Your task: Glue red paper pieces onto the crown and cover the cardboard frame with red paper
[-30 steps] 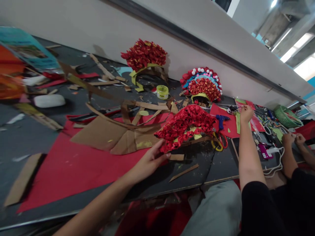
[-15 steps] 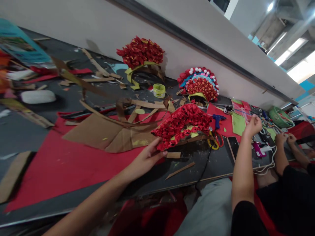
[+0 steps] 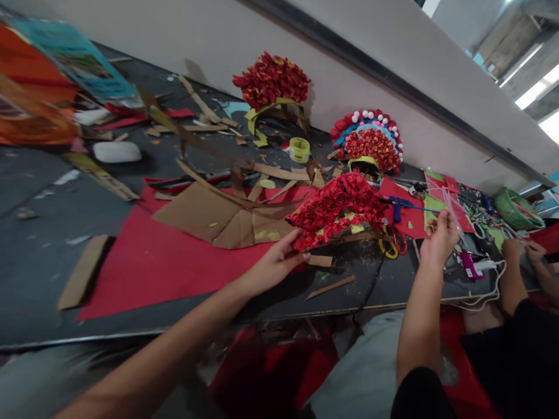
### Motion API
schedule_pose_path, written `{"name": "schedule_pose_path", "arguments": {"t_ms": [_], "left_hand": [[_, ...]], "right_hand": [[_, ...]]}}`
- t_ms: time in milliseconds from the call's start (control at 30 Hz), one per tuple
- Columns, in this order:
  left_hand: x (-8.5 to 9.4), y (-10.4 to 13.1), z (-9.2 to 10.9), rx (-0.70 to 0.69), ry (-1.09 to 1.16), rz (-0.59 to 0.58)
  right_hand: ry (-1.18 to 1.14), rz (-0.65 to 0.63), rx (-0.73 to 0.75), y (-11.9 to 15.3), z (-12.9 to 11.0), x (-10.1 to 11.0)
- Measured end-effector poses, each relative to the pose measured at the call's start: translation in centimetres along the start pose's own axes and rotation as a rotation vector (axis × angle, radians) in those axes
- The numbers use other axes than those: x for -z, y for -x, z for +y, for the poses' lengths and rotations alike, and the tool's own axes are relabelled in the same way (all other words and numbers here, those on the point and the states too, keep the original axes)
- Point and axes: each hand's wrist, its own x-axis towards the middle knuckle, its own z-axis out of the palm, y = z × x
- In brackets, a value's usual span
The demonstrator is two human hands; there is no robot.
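My left hand (image 3: 286, 256) grips the left end of a red ruffled headdress (image 3: 340, 203), thumb in front. Yellow patches and a brown cardboard band show along its lower edge. My right hand (image 3: 439, 233) is closed around the end of a thin blue stick (image 3: 421, 208). The stick points left toward the headdress and passes close to a blue glue gun (image 3: 396, 210); whether its tip touches the ruffles I cannot tell. Scissors (image 3: 388, 247) with yellow and red handles lie beside the headdress's right end.
Behind stand a red petalled headdress (image 3: 277, 81) and one with white balls (image 3: 369, 139). A yellow-green tub (image 3: 299, 150), cardboard (image 3: 209, 215) and red sheet (image 3: 174, 279) cover the table. A purple device (image 3: 470, 266) with white cables and a co-worker's hands (image 3: 513, 249) are at right.
My right hand has moved left and down, bringing the blue stick closer to the red headdress. My left hand keeps its hold. The view has swung left.
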Motion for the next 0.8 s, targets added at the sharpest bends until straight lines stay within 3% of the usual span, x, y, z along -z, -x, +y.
{"name": "schedule_pose_path", "arguments": {"t_ms": [167,400,800], "left_hand": [[0.0,0.2,0.7,0.084,0.087,-0.071],[0.0,0.2,0.5,0.095,0.07,-0.047],[0.1,0.1,-0.3,0.061,-0.022,-0.041]], "right_hand": [[-0.026,-0.059,-0.049,0.5,1.3,-1.1],[-0.035,-0.169,-0.053,0.9,1.1,-1.2],[-0.004,-0.208,0.007,0.6,0.7,-0.4]]}}
